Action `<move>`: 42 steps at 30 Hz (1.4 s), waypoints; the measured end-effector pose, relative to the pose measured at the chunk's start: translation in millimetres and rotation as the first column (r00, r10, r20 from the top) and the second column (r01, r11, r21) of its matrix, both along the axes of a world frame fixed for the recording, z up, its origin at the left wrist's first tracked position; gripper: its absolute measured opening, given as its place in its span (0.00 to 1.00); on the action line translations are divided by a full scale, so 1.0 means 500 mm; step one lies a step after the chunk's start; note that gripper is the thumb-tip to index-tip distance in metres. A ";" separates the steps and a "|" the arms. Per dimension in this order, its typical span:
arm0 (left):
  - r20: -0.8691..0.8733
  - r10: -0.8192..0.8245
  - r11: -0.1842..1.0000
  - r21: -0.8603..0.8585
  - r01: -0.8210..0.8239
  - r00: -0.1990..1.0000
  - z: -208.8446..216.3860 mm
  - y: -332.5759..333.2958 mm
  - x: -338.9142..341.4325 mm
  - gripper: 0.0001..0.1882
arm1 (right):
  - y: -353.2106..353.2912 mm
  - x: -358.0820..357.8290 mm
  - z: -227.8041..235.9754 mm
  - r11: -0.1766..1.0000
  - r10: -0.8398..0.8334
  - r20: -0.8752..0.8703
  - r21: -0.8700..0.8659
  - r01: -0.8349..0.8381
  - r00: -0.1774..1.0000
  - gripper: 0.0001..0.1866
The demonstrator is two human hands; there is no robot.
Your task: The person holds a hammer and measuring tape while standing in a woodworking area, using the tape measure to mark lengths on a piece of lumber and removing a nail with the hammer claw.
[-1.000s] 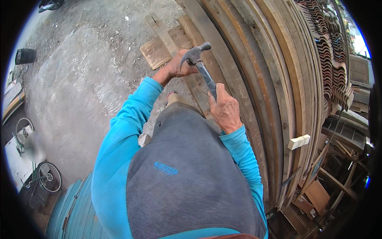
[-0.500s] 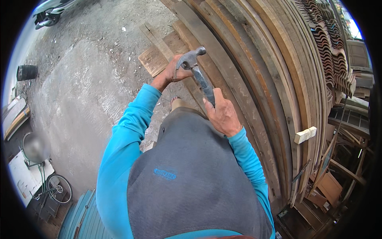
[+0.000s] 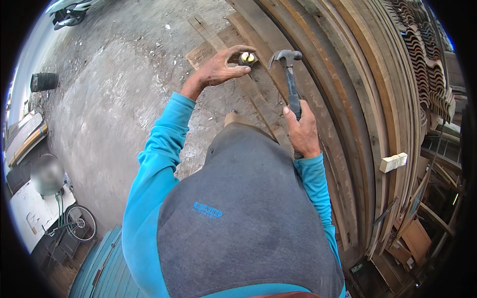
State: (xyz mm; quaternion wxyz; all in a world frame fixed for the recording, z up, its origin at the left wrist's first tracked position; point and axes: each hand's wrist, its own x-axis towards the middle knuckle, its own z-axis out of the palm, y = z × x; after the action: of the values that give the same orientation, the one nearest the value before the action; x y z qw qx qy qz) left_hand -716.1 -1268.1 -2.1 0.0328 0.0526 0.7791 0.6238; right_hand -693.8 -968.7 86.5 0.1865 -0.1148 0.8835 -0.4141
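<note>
My right hand [image 3: 304, 130] is wrapped round the lower handle of a claw hammer [image 3: 292, 82], whose steel head points up and away from me. To its left, my left hand [image 3: 218, 68] is open, thumb and forefinger apart in a C shape. Between them shows a small round yellow-topped thing with a dark rim [image 3: 247, 58], seen end-on; its lower part is hidden and I cannot tell its kind. Below it lies a narrow timber [image 3: 258, 102], crossing a short wide board [image 3: 199, 53].
Long timber beams [image 3: 343, 99] curve along my right, with a pale block [image 3: 393, 162] on them. Stacked roof tiles [image 3: 422, 59] stand beyond. At left are a dark bucket [image 3: 44, 82], a bicycle [image 3: 79, 222] and blue-green planks [image 3: 107, 268]. A motorcycle [image 3: 69, 15] stands far left.
The hammer has moved right, away from my left hand, and stands more upright. My left hand's fingers have spread, and the yellow-topped thing has come into view between them.
</note>
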 end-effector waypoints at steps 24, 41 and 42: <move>0.030 0.023 0.982 -0.188 -0.017 0.999 0.009 0.011 0.010 0.17 | 0.020 0.040 -0.020 1.000 0.002 -0.027 0.010 -0.002 1.000 0.19; -0.050 0.002 0.956 -0.292 -0.017 0.999 0.030 0.037 0.002 0.21 | -0.043 0.024 0.081 0.944 -0.052 -0.347 -0.323 -0.067 0.936 0.13; -0.046 -0.008 0.956 -0.294 -0.006 0.999 0.031 0.039 0.000 0.21 | -0.048 0.020 0.067 0.952 -0.049 -0.426 -0.293 -0.086 0.904 0.12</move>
State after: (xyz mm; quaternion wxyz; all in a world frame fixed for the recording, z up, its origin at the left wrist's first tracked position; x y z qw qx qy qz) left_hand -716.1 -1248.8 13.4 0.0225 0.0622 0.8637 0.4996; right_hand -683.6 -992.7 120.1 -0.0277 -0.2388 0.8271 -0.5081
